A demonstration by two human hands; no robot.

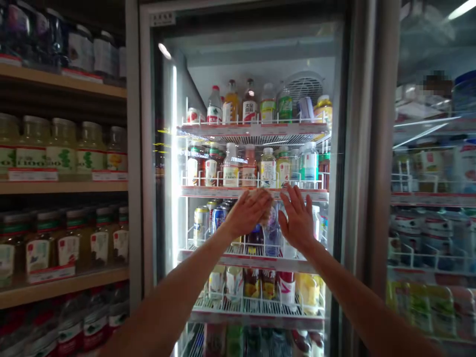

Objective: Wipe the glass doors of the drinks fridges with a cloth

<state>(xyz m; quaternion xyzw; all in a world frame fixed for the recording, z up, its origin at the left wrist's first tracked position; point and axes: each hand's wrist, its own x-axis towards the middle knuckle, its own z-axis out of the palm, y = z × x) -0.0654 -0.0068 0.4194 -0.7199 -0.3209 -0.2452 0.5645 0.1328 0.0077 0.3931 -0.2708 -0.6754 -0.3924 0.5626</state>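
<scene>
1. The left hand [247,213] was closed and curled over a crumpled tan wad [267,210], gripping it by the look of it. The material was hard to tell, possibly cloth or paper.
2. The wad sat between the two hands, poking out past the left fingers at about the height of the third shelf down. It was held up at the glass, but contact with the pane could not be confirmed.
3. The right hand [297,218] was open and empty, with fingers spread and palm facing the door, just beside the wad. It looked flat at or near the glass, probably bracing there, though that was only a judgement.
4. Both arms reached straight ahead from the near side, with the left forearm [174,292] and right forearm [357,302] angled inward toward the middle of the door.
5. The glass door [245,64] stood between the hands and the stock, so nothing inside was within reach. It appeared to be shut.
6. Behind it, plastic drink bottles [267,167] and metal cans [201,225] stood upright on white wire shelves [253,192], labels out, with low rails at the front keeping the rows in place.
7. To the left, glass jars of pale drink [61,146] stood on a wooden shelf [63,188]. To the right, a neighbouring cooler door [383,148] showed more stocked shelves and heavy reflections.
</scene>
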